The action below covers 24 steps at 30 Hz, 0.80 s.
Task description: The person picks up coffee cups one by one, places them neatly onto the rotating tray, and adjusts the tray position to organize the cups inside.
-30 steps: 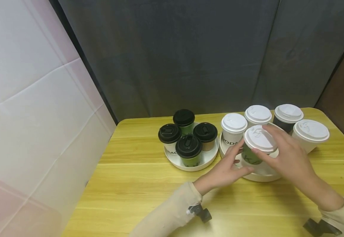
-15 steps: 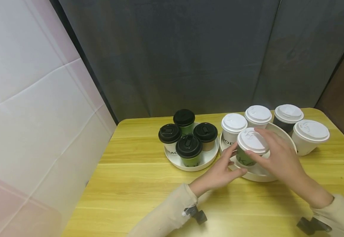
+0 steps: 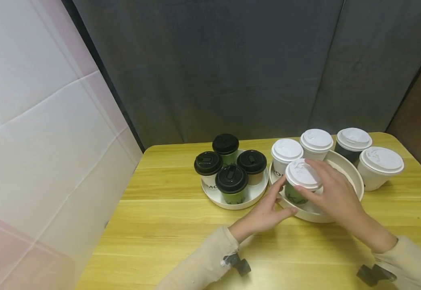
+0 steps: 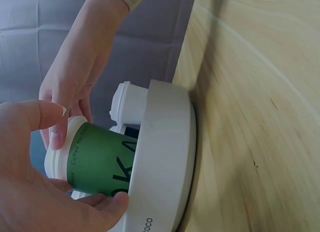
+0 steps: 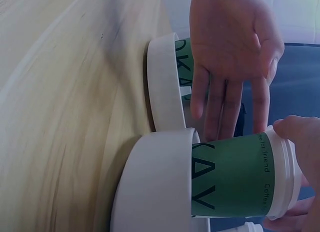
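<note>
My right hand (image 3: 337, 195) grips a green paper coffee cup (image 3: 294, 195) by its white lid, thumb and fingers on opposite sides. The cup stands inside the near left part of the right round white tray (image 3: 313, 218); in the right wrist view the tray wall hides the bottom of the cup (image 5: 230, 177). My left hand (image 3: 263, 217) is at the cup's left side, its fingers extended. In the left wrist view the left thumb and fingers spread around the green cup (image 4: 100, 159). A white cup with a white lid (image 3: 286, 151) stands just behind it in the tray.
Another white-lidded cup (image 3: 316, 141) stands farther back. A dark cup (image 3: 353, 141) and a larger white cup (image 3: 381, 165) stand right of the tray. Close on the left, a smaller white tray (image 3: 234, 206) holds several black-lidded cups (image 3: 231, 180). A dark curtain (image 3: 232, 72) rises behind the table.
My right hand has moved the green cup left and slightly nearer within the tray, close to the left wall. My left hand has shifted slightly left and nearer.
</note>
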Each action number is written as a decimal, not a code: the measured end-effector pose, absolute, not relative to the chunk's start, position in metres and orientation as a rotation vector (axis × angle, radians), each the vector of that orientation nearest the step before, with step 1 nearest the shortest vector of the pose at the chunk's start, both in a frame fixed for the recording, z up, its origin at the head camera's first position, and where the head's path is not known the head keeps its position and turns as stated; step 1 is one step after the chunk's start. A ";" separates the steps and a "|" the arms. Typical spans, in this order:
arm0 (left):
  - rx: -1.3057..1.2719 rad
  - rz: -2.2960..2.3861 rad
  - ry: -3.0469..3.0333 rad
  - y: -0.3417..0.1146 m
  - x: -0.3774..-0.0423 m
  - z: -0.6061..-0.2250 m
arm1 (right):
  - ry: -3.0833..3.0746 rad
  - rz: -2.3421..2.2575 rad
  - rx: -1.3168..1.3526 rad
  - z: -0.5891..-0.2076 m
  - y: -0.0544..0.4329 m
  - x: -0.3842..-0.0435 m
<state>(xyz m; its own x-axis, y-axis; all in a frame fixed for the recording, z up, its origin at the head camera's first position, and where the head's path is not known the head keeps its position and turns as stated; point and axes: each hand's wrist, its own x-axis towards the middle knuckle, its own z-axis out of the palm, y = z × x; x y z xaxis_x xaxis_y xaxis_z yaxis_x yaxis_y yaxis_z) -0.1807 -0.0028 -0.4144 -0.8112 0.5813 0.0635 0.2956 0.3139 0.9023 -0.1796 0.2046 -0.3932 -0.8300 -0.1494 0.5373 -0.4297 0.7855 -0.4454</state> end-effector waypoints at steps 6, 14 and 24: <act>0.816 1.514 2.313 -0.005 -0.181 -0.419 | -2.488 0.789 0.439 -0.398 0.202 -0.182; 0.786 1.517 2.312 -0.008 -0.180 -0.420 | -2.482 0.785 0.439 -0.401 0.198 -0.183; 0.742 1.493 2.360 -0.009 -0.178 -0.422 | -2.483 0.767 0.449 -0.404 0.194 -0.184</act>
